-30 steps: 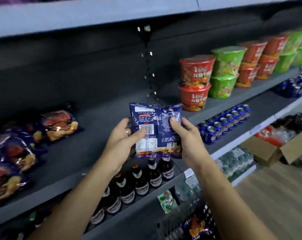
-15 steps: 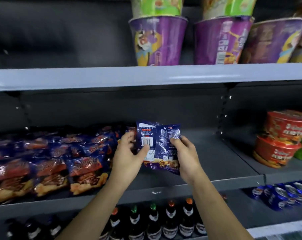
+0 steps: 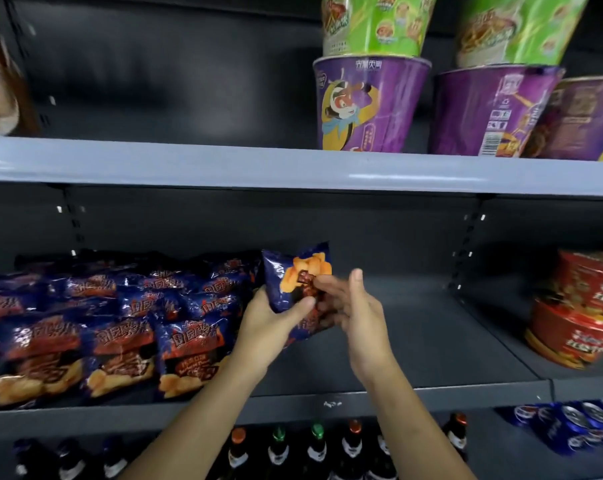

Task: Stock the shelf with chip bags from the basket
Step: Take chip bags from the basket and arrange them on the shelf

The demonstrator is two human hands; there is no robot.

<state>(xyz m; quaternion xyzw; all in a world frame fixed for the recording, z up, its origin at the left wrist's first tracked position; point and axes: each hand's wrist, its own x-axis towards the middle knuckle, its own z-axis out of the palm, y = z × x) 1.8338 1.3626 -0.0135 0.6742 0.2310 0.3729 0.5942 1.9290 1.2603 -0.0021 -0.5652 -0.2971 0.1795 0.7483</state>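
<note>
Above the grey metal shelf (image 3: 414, 341), my left hand (image 3: 268, 320) clamps the dark-blue foil chip bag (image 3: 293, 278); my right hand (image 3: 358, 313) touches it, grip blurred. I should lay it flush beside the row of matching bags (image 3: 189, 341)

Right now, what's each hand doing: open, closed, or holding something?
Left hand: grips the blue chip bag.
Right hand: fingers at the bag's right side, blurred; grip cannot be told.

Purple cups (image 3: 369, 105), green cups (image 3: 372, 24) atop; 2 red bowls (image 3: 584, 306) rt; bottles (image 3: 279, 452), maybe cans (image 3: 570, 424), below.
</note>
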